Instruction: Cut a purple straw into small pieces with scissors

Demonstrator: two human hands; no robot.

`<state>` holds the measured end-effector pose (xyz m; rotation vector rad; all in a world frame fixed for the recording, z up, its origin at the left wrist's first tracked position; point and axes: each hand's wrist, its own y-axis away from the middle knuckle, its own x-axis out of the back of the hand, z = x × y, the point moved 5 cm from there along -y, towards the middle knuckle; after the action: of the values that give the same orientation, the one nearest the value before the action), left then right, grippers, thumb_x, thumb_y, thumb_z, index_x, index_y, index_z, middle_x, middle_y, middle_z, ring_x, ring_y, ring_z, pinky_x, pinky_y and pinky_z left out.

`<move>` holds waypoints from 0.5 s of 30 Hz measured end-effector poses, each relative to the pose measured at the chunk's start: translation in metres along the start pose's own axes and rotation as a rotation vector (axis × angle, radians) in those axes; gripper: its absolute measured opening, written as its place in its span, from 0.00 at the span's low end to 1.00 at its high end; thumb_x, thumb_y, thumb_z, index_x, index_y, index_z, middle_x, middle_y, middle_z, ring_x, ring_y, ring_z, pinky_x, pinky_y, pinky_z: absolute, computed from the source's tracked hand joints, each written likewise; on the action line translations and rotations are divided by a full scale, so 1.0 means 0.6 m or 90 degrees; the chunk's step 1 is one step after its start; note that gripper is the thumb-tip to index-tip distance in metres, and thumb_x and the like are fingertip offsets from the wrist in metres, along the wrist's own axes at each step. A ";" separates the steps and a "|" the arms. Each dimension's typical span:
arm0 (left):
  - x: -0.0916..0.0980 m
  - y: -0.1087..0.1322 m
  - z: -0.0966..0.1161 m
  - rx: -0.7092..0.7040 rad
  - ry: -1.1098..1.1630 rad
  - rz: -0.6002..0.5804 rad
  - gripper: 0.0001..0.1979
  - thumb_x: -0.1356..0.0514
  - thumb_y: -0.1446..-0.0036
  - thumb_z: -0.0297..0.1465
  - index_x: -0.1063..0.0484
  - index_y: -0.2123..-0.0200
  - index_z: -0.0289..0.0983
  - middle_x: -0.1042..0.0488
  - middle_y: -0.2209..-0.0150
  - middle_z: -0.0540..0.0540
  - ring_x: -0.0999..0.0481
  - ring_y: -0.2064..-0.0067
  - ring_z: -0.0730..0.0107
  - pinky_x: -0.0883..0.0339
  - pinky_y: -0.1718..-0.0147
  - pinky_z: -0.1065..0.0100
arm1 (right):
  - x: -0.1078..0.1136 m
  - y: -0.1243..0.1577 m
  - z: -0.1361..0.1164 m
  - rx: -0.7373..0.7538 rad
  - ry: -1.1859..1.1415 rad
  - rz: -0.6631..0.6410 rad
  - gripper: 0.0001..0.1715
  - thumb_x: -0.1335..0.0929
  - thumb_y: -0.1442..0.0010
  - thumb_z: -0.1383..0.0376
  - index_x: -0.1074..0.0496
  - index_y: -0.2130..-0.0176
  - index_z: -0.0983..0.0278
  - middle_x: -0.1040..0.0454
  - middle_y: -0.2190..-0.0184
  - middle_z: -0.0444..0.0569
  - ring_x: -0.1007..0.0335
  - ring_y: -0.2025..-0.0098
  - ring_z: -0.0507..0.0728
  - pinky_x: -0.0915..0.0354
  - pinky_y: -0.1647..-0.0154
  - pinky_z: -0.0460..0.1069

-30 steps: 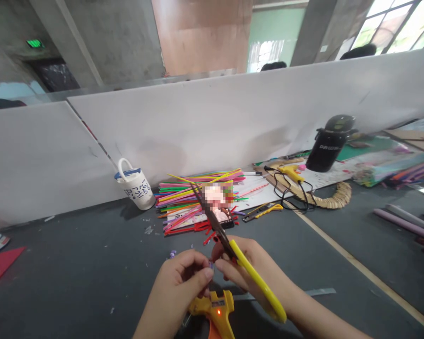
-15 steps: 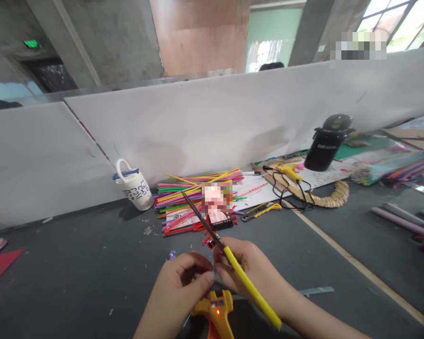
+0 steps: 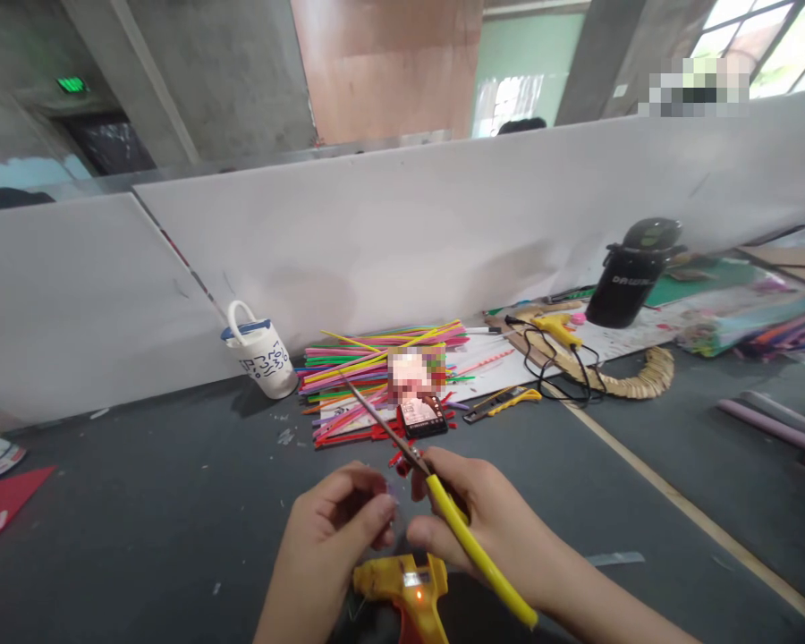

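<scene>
My right hand [image 3: 473, 505] holds a pair of scissors with yellow handles [image 3: 479, 555], its blades pointing up and left, away from me. Its thumb and forefinger are apart. My left hand [image 3: 342, 523] is closed in a pinch on a small, pale purple piece [image 3: 393, 492], blurred and mostly hidden by the fingers. Just below both hands lies a yellow hot glue gun [image 3: 409, 586] with a small orange light lit. Beyond the scissors, a phone [image 3: 424, 417] leans by a bundle of colourful pipe cleaners [image 3: 349, 367].
A white mug-like container [image 3: 261, 358] stands at the left back. To the right are a utility knife [image 3: 503, 404], a second glue gun [image 3: 558, 329] with black cord, and a black bottle [image 3: 634, 273]. A white partition [image 3: 402, 241] runs behind; red paper [image 3: 10, 510] lies far left.
My hands have moved apart: the left has drawn slightly left with the small purple piece, and the right thumb has separated from its forefinger. The camera view has shifted a little.
</scene>
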<state>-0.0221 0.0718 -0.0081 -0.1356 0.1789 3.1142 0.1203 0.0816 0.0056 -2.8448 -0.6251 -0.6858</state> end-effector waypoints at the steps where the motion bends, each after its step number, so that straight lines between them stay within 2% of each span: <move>1: 0.008 0.001 0.004 -0.017 0.015 0.020 0.03 0.36 0.55 0.30 0.25 0.75 0.36 0.28 0.78 0.52 0.31 0.78 0.75 0.37 0.77 0.75 | -0.001 0.001 -0.001 -0.005 0.050 -0.002 0.12 0.32 0.51 0.59 0.40 0.71 0.62 0.39 0.79 0.38 0.48 0.78 0.50 0.51 0.77 0.44; 4: 0.025 0.006 0.015 -0.064 0.060 0.073 0.03 0.36 0.53 0.30 0.25 0.76 0.37 0.27 0.79 0.52 0.31 0.76 0.77 0.37 0.75 0.77 | -0.007 0.005 -0.005 0.002 0.199 0.013 0.20 0.29 0.55 0.54 0.40 0.68 0.61 0.33 0.75 0.42 0.43 0.75 0.53 0.51 0.75 0.45; 7: 0.030 0.011 0.026 -0.104 0.133 0.110 0.02 0.35 0.54 0.29 0.24 0.75 0.37 0.27 0.79 0.53 0.32 0.77 0.78 0.38 0.77 0.79 | -0.022 0.008 -0.003 0.014 0.277 0.014 0.24 0.31 0.54 0.47 0.40 0.68 0.61 0.31 0.73 0.44 0.39 0.73 0.56 0.52 0.74 0.47; 10: 0.029 0.013 0.029 -0.113 0.193 0.135 0.02 0.33 0.57 0.28 0.24 0.76 0.38 0.26 0.78 0.53 0.31 0.78 0.78 0.37 0.78 0.79 | -0.030 0.010 0.000 0.027 0.303 0.030 0.26 0.33 0.53 0.44 0.40 0.69 0.61 0.32 0.75 0.44 0.38 0.74 0.56 0.53 0.75 0.47; 15: 0.028 0.014 0.023 -0.104 0.201 0.118 0.02 0.34 0.56 0.27 0.25 0.76 0.38 0.26 0.78 0.54 0.30 0.78 0.78 0.37 0.78 0.78 | -0.029 0.011 0.003 0.059 0.306 0.071 0.26 0.32 0.53 0.43 0.40 0.69 0.60 0.32 0.76 0.43 0.37 0.75 0.56 0.52 0.75 0.47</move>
<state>-0.0404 0.0654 0.0047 -0.6496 -0.0635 3.2662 0.1100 0.0700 -0.0045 -2.4676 -0.4026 -1.2251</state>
